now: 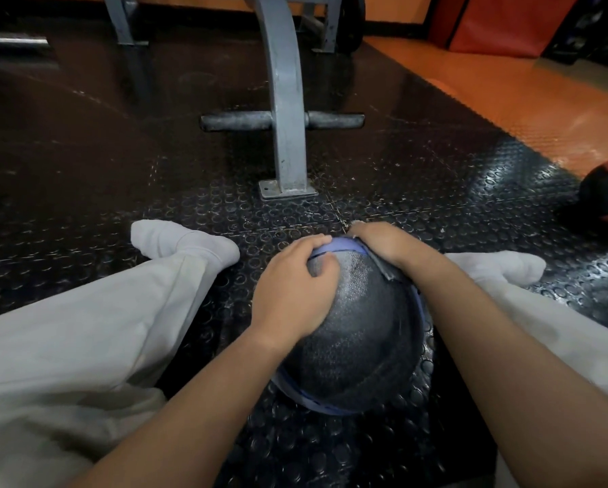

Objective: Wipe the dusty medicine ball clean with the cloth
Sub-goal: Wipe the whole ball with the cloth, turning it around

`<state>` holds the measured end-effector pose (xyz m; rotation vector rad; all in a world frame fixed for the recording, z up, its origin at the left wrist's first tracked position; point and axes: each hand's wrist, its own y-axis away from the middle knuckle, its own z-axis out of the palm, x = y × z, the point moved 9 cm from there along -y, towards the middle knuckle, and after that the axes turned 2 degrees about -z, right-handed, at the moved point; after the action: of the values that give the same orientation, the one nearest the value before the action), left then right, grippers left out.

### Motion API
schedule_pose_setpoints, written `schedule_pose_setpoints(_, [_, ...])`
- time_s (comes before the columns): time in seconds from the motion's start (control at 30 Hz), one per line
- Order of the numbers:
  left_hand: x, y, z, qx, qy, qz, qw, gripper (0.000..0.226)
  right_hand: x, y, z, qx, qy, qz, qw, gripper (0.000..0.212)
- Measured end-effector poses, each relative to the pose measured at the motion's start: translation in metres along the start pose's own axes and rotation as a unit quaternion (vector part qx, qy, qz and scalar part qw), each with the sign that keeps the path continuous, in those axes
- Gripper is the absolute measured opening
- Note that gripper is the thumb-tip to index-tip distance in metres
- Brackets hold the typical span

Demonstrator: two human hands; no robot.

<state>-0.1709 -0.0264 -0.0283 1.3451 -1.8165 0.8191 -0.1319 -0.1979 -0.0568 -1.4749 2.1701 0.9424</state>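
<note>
On the studded mat (436, 177) a grey bench leg (286, 135) stands just beyond the ball (358, 329). A red-black ball (605, 199) lies at the mat's right edge. The ball sits between spread legs (101, 329) — round, ringed by a blue band. The left hand (292, 283) curls over its top, and the right hand (383, 241) clamps the cloth (387, 271) to its far right side.

Light comes from ahead on my right: the rubber floor (506, 177) glares there and sinks to near-black on my far left. My left hand (288, 294) and right hand (383, 244) look slightly smeared, the medicine ball (358, 311) carries a soft sheen, and the wide lens bows my trouser legs (84, 329) at the edges.
</note>
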Motion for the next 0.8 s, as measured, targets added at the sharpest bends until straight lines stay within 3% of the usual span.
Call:
schedule_pose_setpoints(0.13, [-0.013,-0.017,-0.004,-0.017,0.022,-0.044,0.999,0.029,-0.022,0.043,-0.003,0.099,0.052,-0.083,0.99,0.037])
schedule_pose_setpoints(0.23, [-0.021,-0.028,-0.008,-0.041,0.042,-0.048,0.997,0.02,-0.052,0.094,0.008,0.189,0.158,-0.182,0.952,0.04])
schedule_pose_setpoints(0.33, [-0.025,-0.025,-0.013,-0.04,0.067,-0.05,0.996,0.023,-0.054,0.078,0.009,0.135,0.146,-0.192,0.961,0.04])
schedule_pose_setpoints(0.43, [-0.03,-0.014,-0.017,-0.006,0.087,-0.061,0.994,0.023,-0.029,0.026,0.006,0.035,0.042,-0.084,0.995,0.039])
schedule_pose_setpoints(0.5, [-0.033,-0.007,-0.019,0.033,0.092,-0.078,0.992,0.022,-0.021,0.007,0.005,0.023,0.02,-0.028,0.999,0.039])
schedule_pose_setpoints(0.63, [-0.034,-0.014,-0.024,0.059,0.088,-0.111,0.988,0.023,-0.035,0.036,0.007,0.138,0.081,-0.041,0.986,0.041])
schedule_pose_setpoints(0.73, [-0.036,-0.02,-0.025,0.042,0.101,-0.097,0.989,0.022,-0.075,0.102,0.023,0.272,0.233,-0.156,0.92,0.045])
schedule_pose_setpoints(0.8, [-0.037,-0.015,-0.024,0.032,0.117,-0.083,0.989,0.023,-0.084,0.117,0.03,0.26,0.259,-0.194,0.91,0.045])
